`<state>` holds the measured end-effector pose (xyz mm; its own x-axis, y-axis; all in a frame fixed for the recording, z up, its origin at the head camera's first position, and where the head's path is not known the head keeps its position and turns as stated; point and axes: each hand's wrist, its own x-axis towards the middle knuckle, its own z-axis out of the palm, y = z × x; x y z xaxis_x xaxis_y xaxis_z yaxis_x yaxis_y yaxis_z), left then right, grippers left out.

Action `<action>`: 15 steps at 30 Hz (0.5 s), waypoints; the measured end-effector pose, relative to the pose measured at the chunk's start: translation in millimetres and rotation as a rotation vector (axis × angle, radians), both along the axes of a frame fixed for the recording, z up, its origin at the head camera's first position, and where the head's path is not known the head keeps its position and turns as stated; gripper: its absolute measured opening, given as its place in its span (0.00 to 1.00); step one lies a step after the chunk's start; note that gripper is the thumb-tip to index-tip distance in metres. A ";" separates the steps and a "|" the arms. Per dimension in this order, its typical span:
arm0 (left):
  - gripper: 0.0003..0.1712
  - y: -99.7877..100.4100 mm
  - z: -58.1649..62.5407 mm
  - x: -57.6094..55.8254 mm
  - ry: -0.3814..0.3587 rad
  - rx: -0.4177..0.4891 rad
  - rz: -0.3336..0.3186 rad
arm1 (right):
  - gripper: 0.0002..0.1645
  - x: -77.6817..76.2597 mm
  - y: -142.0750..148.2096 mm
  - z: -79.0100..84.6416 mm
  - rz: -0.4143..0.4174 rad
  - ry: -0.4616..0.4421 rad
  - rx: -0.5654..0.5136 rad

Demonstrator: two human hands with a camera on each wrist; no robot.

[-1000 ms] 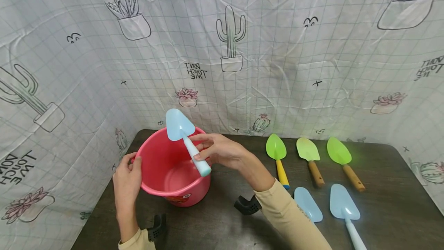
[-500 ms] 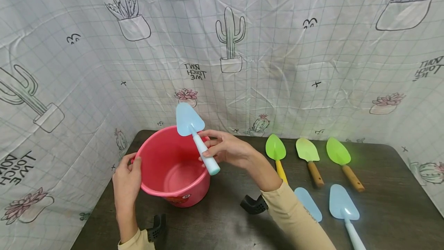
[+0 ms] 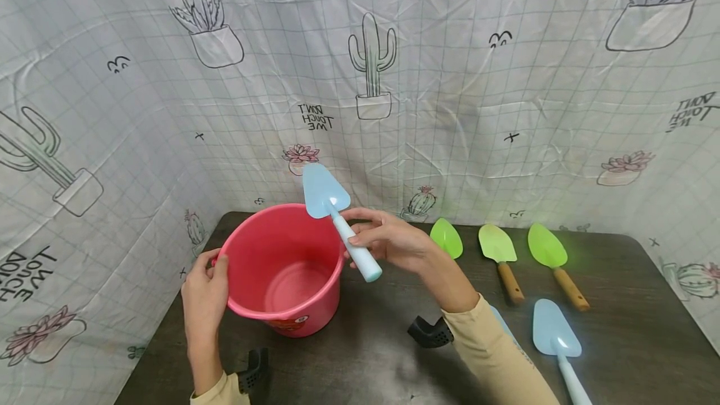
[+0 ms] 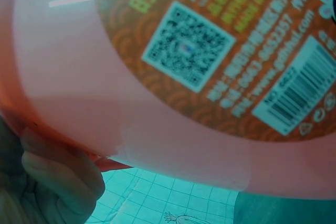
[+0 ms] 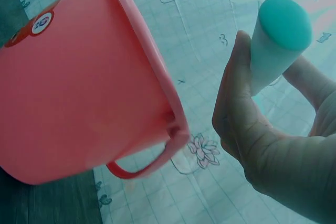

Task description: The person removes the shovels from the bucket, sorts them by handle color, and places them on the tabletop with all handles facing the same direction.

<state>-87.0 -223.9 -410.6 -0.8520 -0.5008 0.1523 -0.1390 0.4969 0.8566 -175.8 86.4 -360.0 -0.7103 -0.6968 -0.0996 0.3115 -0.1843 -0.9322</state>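
Observation:
A pink-red bucket (image 3: 319,311) stands on the dark table, its mouth tipped slightly toward the head camera. My left hand (image 3: 204,295) grips its rim on the left side; the left wrist view shows curled fingers (image 4: 63,184) beside the bucket's labelled wall. Just past the right rim, my right hand (image 3: 396,242) holds a light blue trowel (image 3: 324,191) in the air by its handle, blade pointing up and away to the left. In the right wrist view the trowel handle's teal end (image 5: 286,23) faces the camera, between thumb and fingers, apart from the bucket.
On the right lie several trowels: a green one (image 3: 447,239), a pale green one (image 3: 497,244) and a bright green one (image 3: 547,245) with wooden handle. Nearer is another light blue trowel (image 3: 555,329); one more blue blade is mostly behind the right sleeve (image 3: 489,342). A printed curtain (image 3: 450,111) hangs behind.
My right hand has carried the light blue trowel rightward, from above the bucket's mouth to its right rim and beyond. The left hand and bucket stay put.

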 end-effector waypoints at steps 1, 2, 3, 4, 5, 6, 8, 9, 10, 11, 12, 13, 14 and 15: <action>0.27 0.0 0.0 0.1 0.000 -0.004 0.001 | 0.30 -0.1 2.7 0.2 -0.005 -0.002 0.001; 0.27 -0.1 0.0 0.0 0.000 -0.006 0.001 | 0.30 -0.2 5.5 0.4 -0.011 -0.001 0.004; 0.27 0.0 0.1 0.3 0.000 -0.009 0.003 | 0.31 -0.2 8.1 0.5 -0.017 -0.002 0.005; 0.27 -0.1 0.0 0.3 -0.001 -0.010 0.004 | 0.31 -0.2 10.8 0.7 -0.022 0.000 0.009; 0.27 -0.3 -0.2 0.2 -0.002 -0.007 0.002 | 0.31 -0.2 13.5 0.8 -0.027 0.000 0.013; 0.28 -0.4 -0.4 0.1 -0.004 -0.005 -0.001 | 0.31 0.2 16.2 1.1 -0.034 0.001 0.017; 0.28 -0.5 -0.6 -0.2 -0.007 0.001 -0.003 | 0.30 0.9 21.6 1.7 -0.047 0.003 0.026; 0.28 -0.5 -0.7 -0.3 -0.007 0.001 -0.004 | 0.30 1.1 24.2 1.7 -0.050 0.007 0.026; 0.28 -0.4 -0.7 -0.5 -0.007 0.003 -0.005 | 0.29 1.2 26.8 1.9 -0.054 0.012 0.029; 0.28 -0.2 -0.6 -0.5 -0.008 0.002 -0.005 | 0.29 1.4 29.4 2.0 -0.056 0.016 0.029; 0.28 0.3 -0.3 -0.3 -0.008 0.001 -0.002 | 0.28 1.7 31.9 2.2 -0.058 0.018 0.027; 0.28 0.7 0.0 -0.1 -0.007 0.000 0.000 | 0.28 1.8 34.3 2.1 -0.059 0.021 0.023; 0.28 1.0 0.4 0.2 -0.007 -0.001 0.002 | 0.27 1.9 36.7 2.0 -0.059 0.021 0.019; 0.28 1.2 0.5 0.2 -0.007 -0.002 0.002 | 0.26 1.9 39.0 1.8 -0.058 0.023 0.013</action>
<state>-86.8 -222.7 -410.1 -0.8522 -0.5019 0.1474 -0.1454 0.4981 0.8549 -173.9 125.4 -358.2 -0.7518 -0.6529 -0.0917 0.2791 -0.1892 -0.9414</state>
